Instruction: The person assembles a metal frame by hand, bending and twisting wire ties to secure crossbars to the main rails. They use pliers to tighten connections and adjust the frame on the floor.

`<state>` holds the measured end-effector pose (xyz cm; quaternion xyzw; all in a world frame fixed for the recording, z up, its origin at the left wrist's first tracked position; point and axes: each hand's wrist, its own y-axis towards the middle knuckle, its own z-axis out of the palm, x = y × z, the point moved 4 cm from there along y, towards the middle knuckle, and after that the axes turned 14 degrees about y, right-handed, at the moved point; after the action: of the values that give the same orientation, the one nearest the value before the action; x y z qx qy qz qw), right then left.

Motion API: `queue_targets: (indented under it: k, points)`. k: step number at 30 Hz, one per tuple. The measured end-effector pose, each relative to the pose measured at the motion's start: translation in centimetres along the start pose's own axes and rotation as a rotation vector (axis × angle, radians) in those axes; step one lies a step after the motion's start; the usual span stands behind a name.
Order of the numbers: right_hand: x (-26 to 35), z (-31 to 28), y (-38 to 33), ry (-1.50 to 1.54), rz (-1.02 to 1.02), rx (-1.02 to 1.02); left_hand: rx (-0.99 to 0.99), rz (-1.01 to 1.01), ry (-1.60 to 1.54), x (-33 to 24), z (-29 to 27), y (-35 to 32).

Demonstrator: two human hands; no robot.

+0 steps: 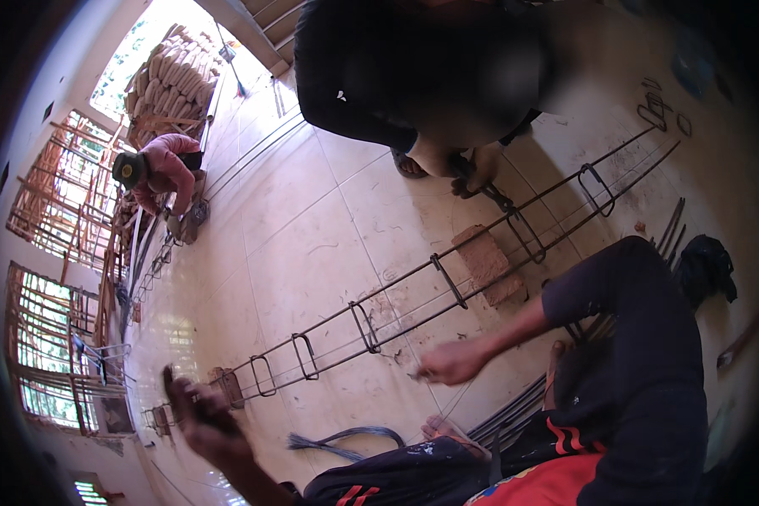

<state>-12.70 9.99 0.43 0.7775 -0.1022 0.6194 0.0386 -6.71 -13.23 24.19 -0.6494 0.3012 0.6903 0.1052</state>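
My left hand [207, 422] is raised at the lower left, its fingers closed and smeared by motion. A dark, narrow object [170, 386] sticks up from it; its kind is not clear. Bent in a loose fist, my right hand [451, 363] hovers on the near side of a rebar cage [413, 271]; a small tip shows at its fingers, too small to name. Rectangular stirrups [364, 327] stand along the cage's two long bars. Across from me, a co-worker's hands [478, 169] work a dark tool [499, 199] at one stirrup.
Bricks [491, 268] lie under the cage. A bundle of tie wire [350, 438] and several steel bars [514, 411] lie by my legs. Loose stirrups [654, 110] are at the far right, a black bag [705, 268] nearer. Another person [164, 173] crouches at the far left.
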Motion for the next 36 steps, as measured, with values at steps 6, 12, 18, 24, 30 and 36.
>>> queue_targets:
  k: [6,12,18,24,30,36]
  points:
    - [17.2,-11.8,2.7,0.204,-0.572,-0.532,0.613,-0.135,0.078,-0.3,5.6,-6.3]
    - [23.7,-14.3,0.3,0.075,-0.868,-0.654,0.791,-0.092,0.010,-0.8,8.8,-7.2]
    - [24.2,-15.5,-1.2,0.198,-0.864,-0.688,0.819,-0.021,0.135,-0.6,9.1,-7.4]
    - [24.6,-16.0,-1.7,-0.013,-0.868,-0.700,0.839,0.019,0.142,-0.4,9.5,-7.7]
    - [24.9,-16.5,-2.3,-0.200,-0.924,-0.731,0.879,0.007,0.157,-0.5,9.6,-7.7]
    - [24.1,-16.6,-1.8,-0.123,-0.889,-0.712,0.842,0.054,0.200,-0.2,9.3,-7.5]
